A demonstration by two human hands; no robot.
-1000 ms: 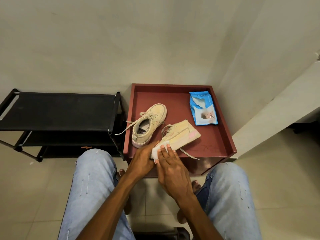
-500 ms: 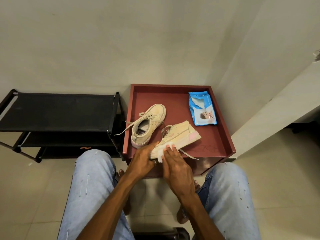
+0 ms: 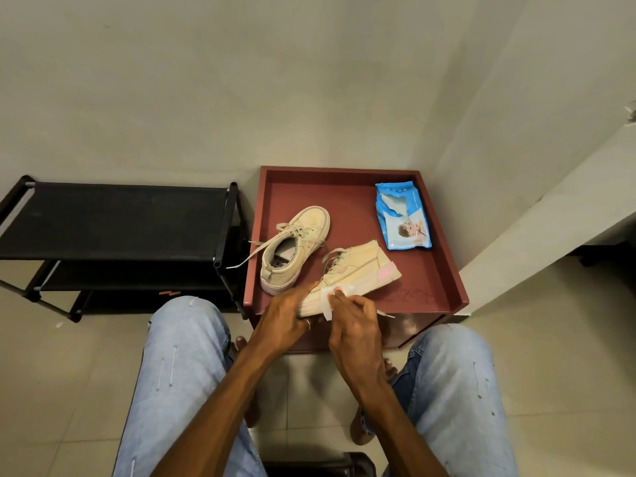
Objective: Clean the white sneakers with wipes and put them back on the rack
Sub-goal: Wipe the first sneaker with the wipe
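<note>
Two cream-white sneakers are on a dark red tray table (image 3: 444,270). One sneaker (image 3: 296,247) stands upright at the left, laces trailing over the edge. The other sneaker (image 3: 358,273) lies tipped on its side, its sole edge facing me and its pink heel patch to the right. My left hand (image 3: 282,321) grips its toe end. My right hand (image 3: 354,328) presses a white wipe (image 3: 330,297) against the sole edge. A blue pack of wipes (image 3: 401,215) lies at the back right of the tray.
A black shoe rack (image 3: 113,222) with bare shelves stands left of the tray, against the wall. My knees in light jeans flank the tray's front; bare feet rest on the tiled floor. A white ledge runs along the right.
My right hand has slid the wipe rightward along the sole edge, away from the toe. The tipped sneaker stays in my left hand's grip.
</note>
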